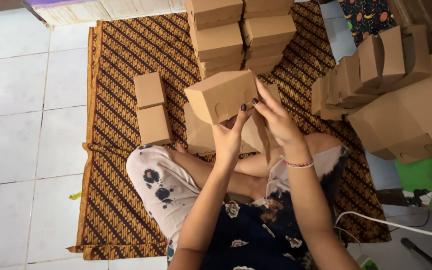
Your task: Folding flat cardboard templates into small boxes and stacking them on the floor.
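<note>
The person holds a brown cardboard box (221,96) in the air above the lap. The left hand (227,137) supports it from under, its grip clamped on the lower edge of the box. The right hand (275,117) has its grip closed on the right end of the box. Beyond the hands stand stacked closed boxes (241,35) on the patterned mat (121,55).

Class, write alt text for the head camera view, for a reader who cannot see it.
A seated person's left hand and right hand hold up a brown cardboard box above their lap. They sit on a brown patterned mat over white floor tiles, with stacked closed boxes ahead, two small boxes at left and part-folded boxes at right.
</note>
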